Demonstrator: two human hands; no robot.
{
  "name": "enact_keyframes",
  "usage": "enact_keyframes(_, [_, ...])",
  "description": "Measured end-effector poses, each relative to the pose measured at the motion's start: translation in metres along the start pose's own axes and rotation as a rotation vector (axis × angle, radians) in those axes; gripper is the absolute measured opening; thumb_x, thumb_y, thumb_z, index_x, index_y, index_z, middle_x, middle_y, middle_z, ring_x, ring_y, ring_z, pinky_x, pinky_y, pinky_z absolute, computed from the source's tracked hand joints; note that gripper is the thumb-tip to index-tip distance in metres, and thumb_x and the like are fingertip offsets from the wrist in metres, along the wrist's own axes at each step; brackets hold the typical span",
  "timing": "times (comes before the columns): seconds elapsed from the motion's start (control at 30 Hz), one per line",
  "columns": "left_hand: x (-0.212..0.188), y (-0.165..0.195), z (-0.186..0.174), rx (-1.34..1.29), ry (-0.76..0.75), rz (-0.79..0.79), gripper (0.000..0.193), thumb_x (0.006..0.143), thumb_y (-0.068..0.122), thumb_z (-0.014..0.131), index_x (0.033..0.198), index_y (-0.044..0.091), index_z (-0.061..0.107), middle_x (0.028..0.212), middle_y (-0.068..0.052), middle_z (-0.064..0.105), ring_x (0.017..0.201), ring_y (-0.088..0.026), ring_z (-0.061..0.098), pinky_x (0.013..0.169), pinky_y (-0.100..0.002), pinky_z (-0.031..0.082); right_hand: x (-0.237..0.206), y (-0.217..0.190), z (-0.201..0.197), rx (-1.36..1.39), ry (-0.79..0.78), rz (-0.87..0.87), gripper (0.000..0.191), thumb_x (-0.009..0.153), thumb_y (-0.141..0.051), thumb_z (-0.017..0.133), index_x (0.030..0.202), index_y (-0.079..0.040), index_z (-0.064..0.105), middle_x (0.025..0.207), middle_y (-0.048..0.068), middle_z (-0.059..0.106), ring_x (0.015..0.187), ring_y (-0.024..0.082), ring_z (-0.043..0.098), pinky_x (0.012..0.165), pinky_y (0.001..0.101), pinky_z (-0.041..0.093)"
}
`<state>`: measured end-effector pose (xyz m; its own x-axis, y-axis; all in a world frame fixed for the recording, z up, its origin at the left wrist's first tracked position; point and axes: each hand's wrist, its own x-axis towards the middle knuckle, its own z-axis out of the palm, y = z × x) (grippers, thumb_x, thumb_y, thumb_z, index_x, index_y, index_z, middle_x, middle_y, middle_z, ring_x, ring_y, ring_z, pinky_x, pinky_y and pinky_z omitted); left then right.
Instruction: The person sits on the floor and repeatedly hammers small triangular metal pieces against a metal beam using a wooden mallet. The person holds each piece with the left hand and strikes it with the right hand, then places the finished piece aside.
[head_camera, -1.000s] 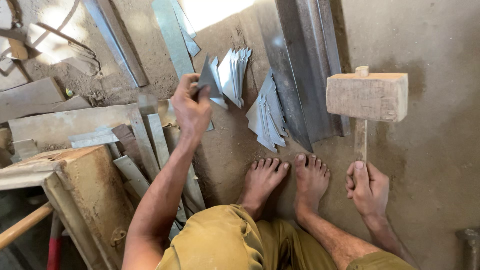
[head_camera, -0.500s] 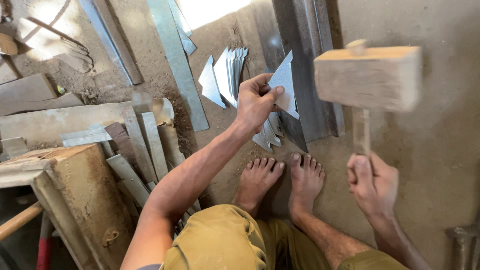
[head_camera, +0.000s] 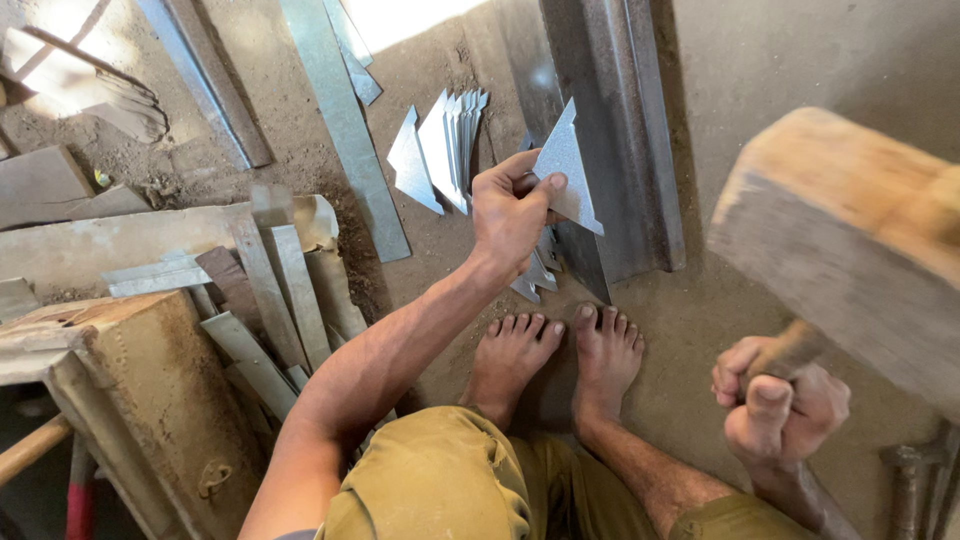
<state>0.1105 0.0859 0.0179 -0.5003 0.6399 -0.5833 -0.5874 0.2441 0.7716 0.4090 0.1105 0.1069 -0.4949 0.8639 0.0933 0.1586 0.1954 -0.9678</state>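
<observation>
Squatting barefoot on the dirt floor (head_camera: 780, 60), a worker pinches a pointed grey sheet-metal piece (head_camera: 572, 170) in the left hand (head_camera: 510, 215), against a long steel angle bar (head_camera: 610, 130), while the right hand (head_camera: 780, 400) grips a raised wooden mallet (head_camera: 850, 230). A mistimed blow could catch the fingers (head_camera: 545, 190) beside the piece.

left hand (head_camera: 510, 215) reaches forward, fingers pinched; right hand (head_camera: 775, 400) fisted, raised.

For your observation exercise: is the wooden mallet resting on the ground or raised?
Raised. The right hand grips its handle, and the wooden mallet head looms large and blurred near the camera, above the floor.
</observation>
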Motion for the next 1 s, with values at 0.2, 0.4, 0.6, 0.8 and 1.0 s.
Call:
enact_keyframes(0.2, [0.000, 0.002, 0.003, -0.010, 0.013, 0.006, 0.035, 0.093, -0.004, 0.067, 0.127, -0.007, 0.066, 0.090, -0.012, 0.076, 0.075, -0.016, 0.075, 0.065, -0.032, 0.069, 0.003, 0.050, 0.013, -0.016, -0.111, -0.027, 0.044, 0.108, -0.045, 0.057, 0.082, -0.010, 0.053, 0.061, 0.001, 0.050, 0.047, 0.010, 0.047, 0.041, 0.0265, 0.038])
enact_keyframes(0.4, [-0.002, 0.002, 0.003, -0.014, -0.002, 0.018, 0.033, 0.093, -0.003, 0.067, 0.126, -0.007, 0.067, 0.086, -0.010, 0.075, 0.072, -0.014, 0.073, 0.063, -0.032, 0.069, 0.000, 0.046, 0.006, -0.318, -0.052, 0.029, 0.042, 0.112, -0.040, 0.053, 0.086, -0.007, 0.053, 0.060, -0.001, 0.051, 0.049, 0.009, 0.050, 0.042, 0.0273, 0.040])
enact_keyframes(0.6, [-0.001, -0.002, 0.001, 0.045, 0.020, 0.079, 0.034, 0.093, -0.004, 0.070, 0.127, -0.008, 0.068, 0.079, -0.008, 0.071, 0.066, -0.012, 0.067, 0.058, -0.031, 0.062, 0.002, 0.042, 0.017, -0.713, -0.211, 0.125, 0.036, 0.108, -0.032, 0.057, 0.087, -0.003, 0.058, 0.057, 0.005, 0.051, 0.047, 0.015, 0.048, 0.042, 0.0316, 0.038])
enact_keyframes(0.8, [-0.001, 0.000, 0.002, -0.047, -0.008, 0.039, 0.033, 0.094, -0.003, 0.068, 0.126, -0.008, 0.067, 0.080, -0.006, 0.070, 0.069, -0.011, 0.069, 0.064, -0.032, 0.069, -0.007, 0.040, 0.013, -0.436, -0.010, -0.056, 0.039, 0.115, -0.038, 0.050, 0.094, -0.007, 0.060, 0.063, 0.002, 0.056, 0.050, 0.011, 0.055, 0.046, 0.0279, 0.042])
enact_keyframes(1.0, [-0.002, 0.002, 0.002, -0.015, -0.005, 0.039, 0.032, 0.094, -0.004, 0.067, 0.126, -0.008, 0.067, 0.083, -0.008, 0.073, 0.072, -0.013, 0.072, 0.065, -0.033, 0.069, 0.000, 0.044, 0.018, -0.512, -0.075, 0.205, 0.037, 0.110, -0.037, 0.054, 0.093, -0.005, 0.063, 0.054, 0.004, 0.052, 0.043, 0.012, 0.050, 0.039, 0.0294, 0.037])
